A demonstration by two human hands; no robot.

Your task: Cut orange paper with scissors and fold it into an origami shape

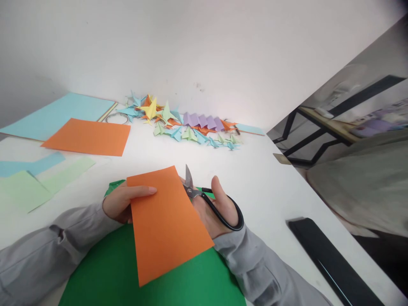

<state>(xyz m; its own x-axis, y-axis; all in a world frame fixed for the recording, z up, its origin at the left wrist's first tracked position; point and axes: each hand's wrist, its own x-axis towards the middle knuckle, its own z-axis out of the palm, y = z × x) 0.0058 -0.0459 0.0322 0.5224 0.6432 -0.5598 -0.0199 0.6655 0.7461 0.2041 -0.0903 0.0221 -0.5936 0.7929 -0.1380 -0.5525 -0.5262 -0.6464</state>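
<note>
My left hand (117,200) is closed on a sheet of orange paper (168,225), thumb on top and fingers hidden behind it. The sheet is tilted above a green surface (102,272) near my body. In my right hand (219,208) is a pair of scissors (191,192) with black loop handles. The scissors' blades are spread apart and point away from me, at the sheet's upper right edge. One blade sticks up; part of the other is hidden by the paper. My right thumb is raised beside the handle, and the palm lies behind the sheet's right edge.
Another orange sheet (92,138) lies partly over large light blue sheets (63,114). Green paper pieces (25,191) lie at the left. Folded paper stars (153,109) and purple folded paper (204,121) line the wall. A black long object (331,259) rests at right.
</note>
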